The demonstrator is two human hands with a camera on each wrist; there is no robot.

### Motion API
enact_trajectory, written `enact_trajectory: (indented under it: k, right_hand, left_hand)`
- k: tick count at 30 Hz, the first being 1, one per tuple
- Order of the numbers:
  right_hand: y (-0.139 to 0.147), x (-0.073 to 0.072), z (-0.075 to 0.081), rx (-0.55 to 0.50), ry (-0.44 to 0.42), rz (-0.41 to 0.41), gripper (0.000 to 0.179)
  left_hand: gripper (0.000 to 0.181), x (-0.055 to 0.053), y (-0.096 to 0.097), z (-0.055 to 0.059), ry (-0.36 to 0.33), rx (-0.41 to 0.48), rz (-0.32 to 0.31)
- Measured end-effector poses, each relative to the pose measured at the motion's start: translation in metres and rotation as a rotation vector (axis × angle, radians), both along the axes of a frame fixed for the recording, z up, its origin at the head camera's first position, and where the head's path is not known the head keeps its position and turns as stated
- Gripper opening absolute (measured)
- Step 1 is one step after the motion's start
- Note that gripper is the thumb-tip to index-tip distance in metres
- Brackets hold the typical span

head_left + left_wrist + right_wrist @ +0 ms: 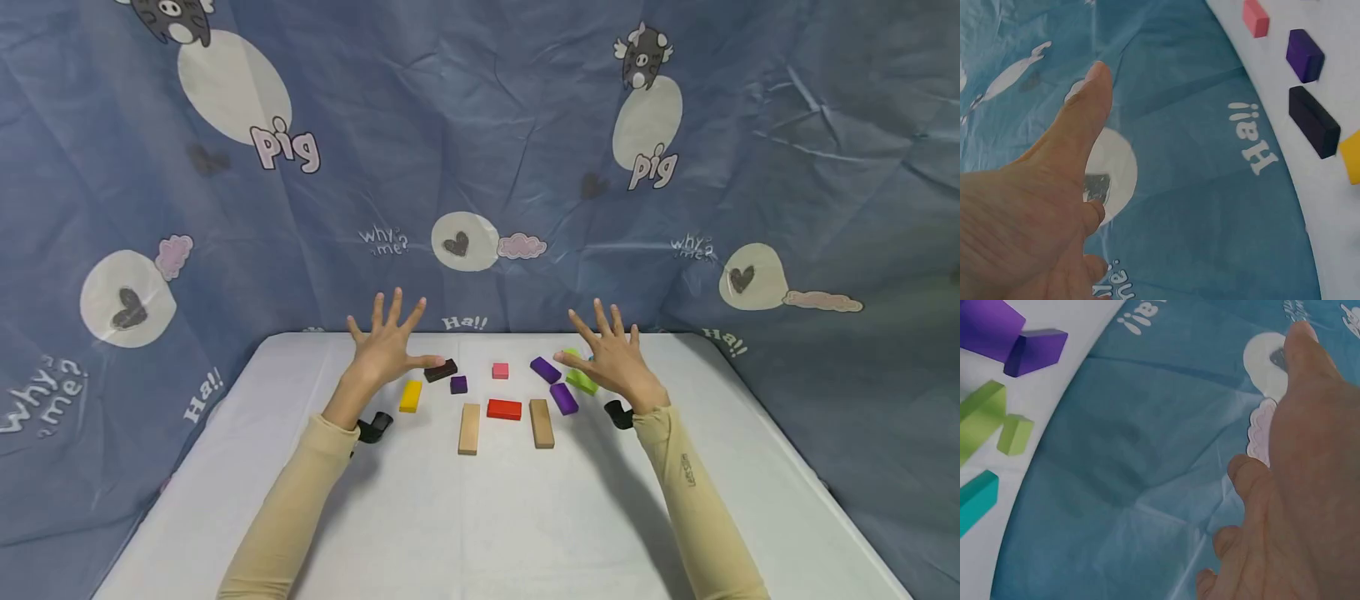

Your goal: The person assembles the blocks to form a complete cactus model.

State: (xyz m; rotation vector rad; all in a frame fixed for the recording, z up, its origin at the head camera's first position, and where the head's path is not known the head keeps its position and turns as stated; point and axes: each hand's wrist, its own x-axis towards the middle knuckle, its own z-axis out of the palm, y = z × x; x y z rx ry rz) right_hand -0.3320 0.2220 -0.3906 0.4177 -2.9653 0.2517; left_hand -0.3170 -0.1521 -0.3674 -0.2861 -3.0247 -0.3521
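Both hands are held up over the table with fingers spread and nothing in them. My left hand (382, 350) is nearest a dark block (442, 372), its thumb overlapping that block in the head view. A yellow block (410, 397) and a small dark purple block (459, 385) lie close by. Around my right hand (617, 364) are two purple blocks (564, 398) and a lime green block (582, 382), partly covered by the thumb in the head view. The right wrist view also shows a smaller green block (1015, 434) and a teal block (975, 501).
Between the hands lie a pink block (500, 371), a red block (504, 410) and two plain wooden blocks (468, 429). The white table (495, 525) ends at the back against a blue printed cloth (510, 167). Black mounts (375, 427) sit at both wrists.
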Motion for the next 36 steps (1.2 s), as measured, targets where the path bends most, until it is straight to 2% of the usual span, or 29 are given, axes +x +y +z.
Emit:
enact_trajectory:
  k: [3,8,14,18,21,24,32,36]
  right_hand:
    - [-0.003,0.001,-0.005,-0.002,-0.011,0.02,0.087]
    - [-0.007,0.003,-0.015,0.002,-0.029,0.08,0.089]
    - [-0.009,0.004,-0.028,0.004,0.013,0.162,0.089]
    - [-0.009,0.006,-0.037,-0.022,0.006,0.22,0.09]
    - [-0.009,0.008,-0.044,-0.051,-0.009,0.276,0.089]
    - [-0.009,0.009,-0.051,-0.085,-0.037,0.317,0.086]
    - [-0.017,0.01,-0.061,-0.109,-0.159,0.348,0.08]
    - [-0.02,0.012,-0.064,-0.099,-0.188,0.371,0.076]
  left_hand:
    - [0.109,0.003,0.004,-0.005,0.0,-0.039,-0.008]
    - [0.108,0.005,0.01,-0.018,0.013,-0.081,-0.061]
    - [0.1,0.004,0.018,-0.036,0.031,-0.095,-0.194]
    - [0.094,0.004,0.022,-0.047,0.026,-0.054,-0.304]
    - [0.091,0.006,0.026,-0.054,0.001,-0.009,-0.379]
    - [0.091,0.007,0.029,-0.062,-0.038,0.013,-0.425]
    - [0.085,0.013,0.035,-0.079,-0.14,0.055,-0.499]
    - [0.077,0.017,0.036,-0.085,-0.174,0.068,-0.513]
